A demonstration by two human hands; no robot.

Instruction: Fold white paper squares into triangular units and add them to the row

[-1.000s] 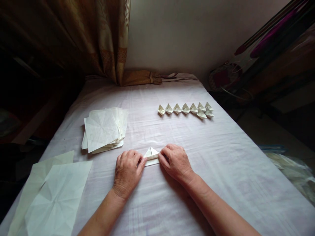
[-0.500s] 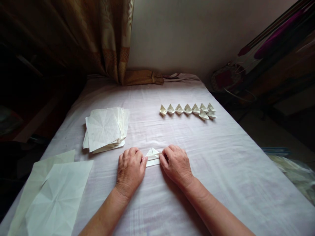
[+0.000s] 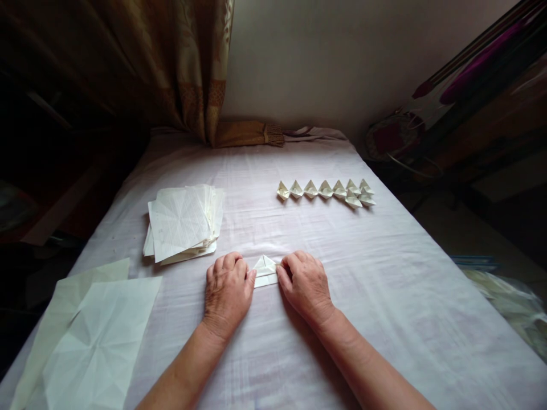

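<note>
A small folded white paper (image 3: pixel 265 272) with a triangular peak and a flat strip along its near edge lies on the sheet-covered surface. My left hand (image 3: pixel 228 287) is closed on its left end, with thumb and curled fingers gripping it. At the right end, my right hand (image 3: pixel 305 285) pinches the same paper between thumb and fingers. Both ends of the piece are hidden by my fingers. Beyond my right hand stand several small folded paper boats (image 3: pixel 325 189), mostly in a row.
A stack of creased square papers (image 3: pixel 182 222) lies beyond my left hand. Two larger creased sheets (image 3: pixel 96 341) overlap at the near left. A patterned curtain (image 3: pixel 200 85) hangs at the back onto the pale bedsheet (image 3: pixel 384 285). Plastic-wrapped things (image 3: pixel 508 302) are off the right edge.
A raised strip across the folded paper now lies flatter. Both hands keep their hold on its ends and have barely moved.
</note>
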